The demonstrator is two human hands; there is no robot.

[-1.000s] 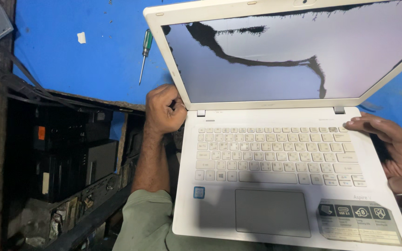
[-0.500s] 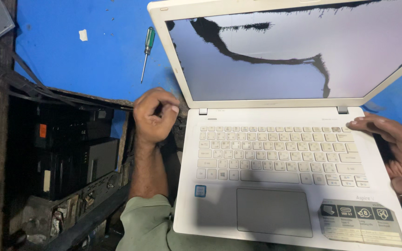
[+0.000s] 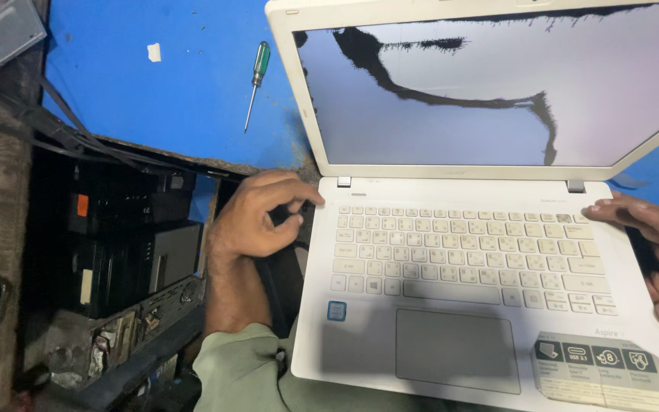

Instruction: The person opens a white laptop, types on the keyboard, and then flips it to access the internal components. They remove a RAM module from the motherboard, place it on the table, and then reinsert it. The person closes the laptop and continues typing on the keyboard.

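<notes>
An open white laptop (image 3: pixel 467 267) lies in front of me, its lit screen (image 3: pixel 490 99) showing a pale picture crossed by black cracked streaks. My left hand (image 3: pixel 257 217) is at the laptop's left edge near the hinge, fingers curled, fingertips touching the corner of the keyboard deck. My right hand (image 3: pixel 654 240) rests on the right edge of the deck, fingers spread over the upper right keys. Neither hand holds a loose object.
A green-handled screwdriver (image 3: pixel 255 80) lies on the blue table top (image 3: pixel 154 91) behind my left hand. A dark opening with black electronic boxes (image 3: pixel 127 244) sits to the left. A grey metal part (image 3: pixel 13 30) lies at the far left corner.
My left hand has shifted a little along the laptop's left edge and its fingers now reach onto the deck corner. The right hand has stayed on the right edge.
</notes>
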